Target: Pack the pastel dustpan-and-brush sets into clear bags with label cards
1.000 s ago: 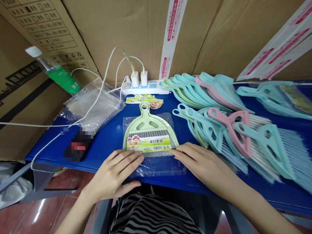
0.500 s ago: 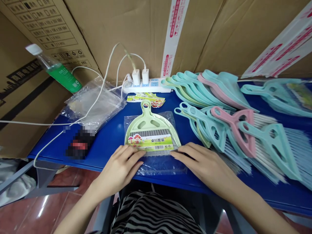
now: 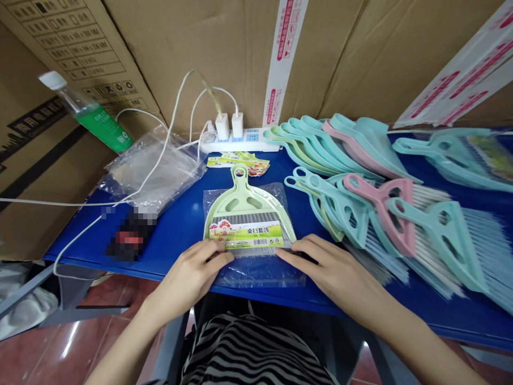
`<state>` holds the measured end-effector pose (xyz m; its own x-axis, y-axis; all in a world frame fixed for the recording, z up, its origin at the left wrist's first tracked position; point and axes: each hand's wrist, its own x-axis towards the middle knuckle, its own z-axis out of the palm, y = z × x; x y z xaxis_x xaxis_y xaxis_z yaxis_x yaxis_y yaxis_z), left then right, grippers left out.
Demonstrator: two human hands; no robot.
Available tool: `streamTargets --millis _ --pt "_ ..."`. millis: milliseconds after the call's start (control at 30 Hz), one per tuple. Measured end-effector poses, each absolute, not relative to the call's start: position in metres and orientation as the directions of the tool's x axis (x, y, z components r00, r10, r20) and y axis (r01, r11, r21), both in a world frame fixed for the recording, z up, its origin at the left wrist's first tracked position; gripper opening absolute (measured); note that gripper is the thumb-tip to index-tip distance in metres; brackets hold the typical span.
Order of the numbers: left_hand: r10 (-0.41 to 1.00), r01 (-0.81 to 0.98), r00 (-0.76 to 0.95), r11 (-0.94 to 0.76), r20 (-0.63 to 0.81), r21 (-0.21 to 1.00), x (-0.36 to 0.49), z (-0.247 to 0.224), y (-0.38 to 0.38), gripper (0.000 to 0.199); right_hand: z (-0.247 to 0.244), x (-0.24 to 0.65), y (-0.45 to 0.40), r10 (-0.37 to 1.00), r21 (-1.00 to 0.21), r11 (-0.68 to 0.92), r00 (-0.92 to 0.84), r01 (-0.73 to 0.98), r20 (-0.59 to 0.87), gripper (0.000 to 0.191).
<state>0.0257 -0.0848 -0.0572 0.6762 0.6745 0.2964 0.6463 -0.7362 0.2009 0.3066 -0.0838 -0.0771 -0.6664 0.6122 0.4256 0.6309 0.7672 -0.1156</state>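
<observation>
A light green dustpan (image 3: 240, 195) with a grey-bristled brush lies in a clear plastic bag (image 3: 260, 275) on the blue table, its handle pointing away from me. A yellow-green label (image 3: 256, 233) lies across the bristles. My left hand (image 3: 200, 267) grips the lower left edge of the bagged set, thumb and fingers pressed together on it. At the lower right edge, my right hand (image 3: 320, 262) rests on the bag with its fingers apart and stretched out.
Several dustpans (image 3: 340, 141) and brushes (image 3: 385, 214) are stacked at the right. Spare labels (image 3: 236, 161) lie before a power strip (image 3: 248, 140). Clear bags (image 3: 152, 166), a bottle (image 3: 100, 125), white cables and a blurred dark object (image 3: 130, 238) are at the left.
The fingers of my left hand have drawn closer together at the bag's left edge. My right hand has barely moved, and the view has shifted slightly.
</observation>
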Motion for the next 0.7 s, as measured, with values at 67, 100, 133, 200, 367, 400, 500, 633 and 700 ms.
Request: streamTargets --millis 67,100,133,200,367,400,500,633,700 --pt "0.665 0.630 0.683 -0.746 0.302 0.217 0.025 -0.056 -0.083 0.024 -0.077 0.307 -0.085 0.613 -0.130 0.770 -0.670 0.624 0.418 0.043" --pt "0.656 0.618 0.690 -0.754 0.306 0.221 0.025 -0.056 -0.082 0.024 -0.077 0.308 -0.086 0.616 -0.137 0.770 -0.670 0.624 0.414 0.043" --pt "0.646 0.609 0.697 -0.762 0.310 0.218 0.024 -0.056 -0.081 0.025 -0.077 0.309 -0.087 0.619 -0.144 0.769 -0.670 0.623 0.411 0.043" --pt "0.625 0.594 0.717 -0.780 0.309 0.200 0.023 -0.056 -0.078 0.025 -0.077 0.311 -0.088 0.627 -0.159 0.765 -0.667 0.624 0.402 0.042" --pt "0.587 0.580 0.756 -0.806 0.289 0.122 0.020 -0.056 -0.070 0.026 -0.076 0.313 -0.090 0.626 -0.140 0.757 -0.646 0.638 0.438 0.044" --pt "0.579 0.578 0.762 -0.810 0.290 0.101 0.021 -0.055 -0.069 0.026 -0.075 0.312 -0.089 0.623 -0.136 0.756 -0.639 0.640 0.452 0.042" --pt "0.550 0.572 0.778 -0.820 0.303 0.019 0.023 -0.054 -0.067 0.026 -0.075 0.308 -0.088 0.620 -0.144 0.746 -0.600 0.650 0.506 0.034" --pt "0.507 0.554 0.811 -0.826 0.293 -0.103 0.026 -0.052 -0.066 0.030 -0.078 0.303 -0.087 0.639 -0.138 0.713 -0.556 0.688 0.533 0.031" --pt "0.486 0.541 0.821 -0.831 0.300 -0.132 0.026 -0.052 -0.065 0.030 -0.080 0.302 -0.086 0.635 -0.123 0.709 -0.551 0.695 0.542 0.032"
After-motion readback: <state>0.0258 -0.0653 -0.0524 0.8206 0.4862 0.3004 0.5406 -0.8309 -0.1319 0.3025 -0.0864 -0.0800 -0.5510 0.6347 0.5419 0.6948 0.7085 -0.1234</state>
